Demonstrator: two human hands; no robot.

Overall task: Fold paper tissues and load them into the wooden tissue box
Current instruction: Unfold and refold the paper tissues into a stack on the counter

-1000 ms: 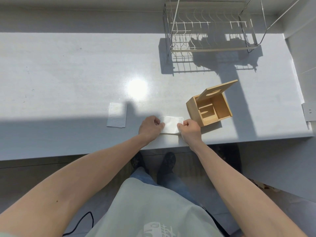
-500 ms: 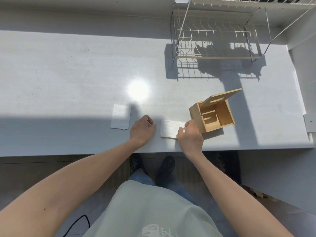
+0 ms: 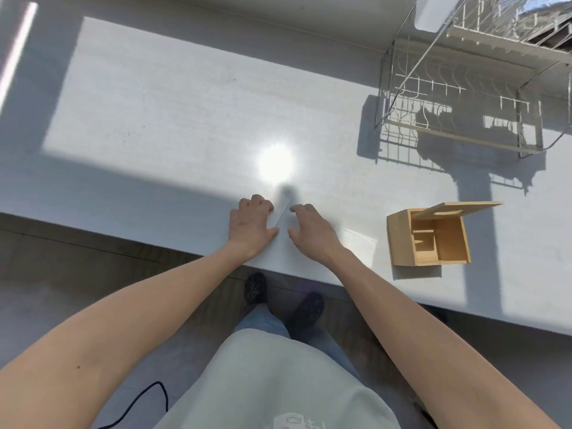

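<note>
A white paper tissue lies near the counter's front edge, between my two hands, with one edge raised off the surface. My left hand grips its left side with curled fingers. My right hand holds its right side, fingertips at the far corner. A folded tissue lies flat to the right, faint against the white counter. Beyond it stands the wooden tissue box, its hinged lid propped open and wooden dividers showing inside.
A white wire dish rack stands at the back right and casts a shadow on the white counter. The counter's front edge runs just under my wrists. A black cable lies on the floor.
Both hands left the folded tissue beside the box and moved left to the other tissue, which they now hold. My view has shifted left too.
</note>
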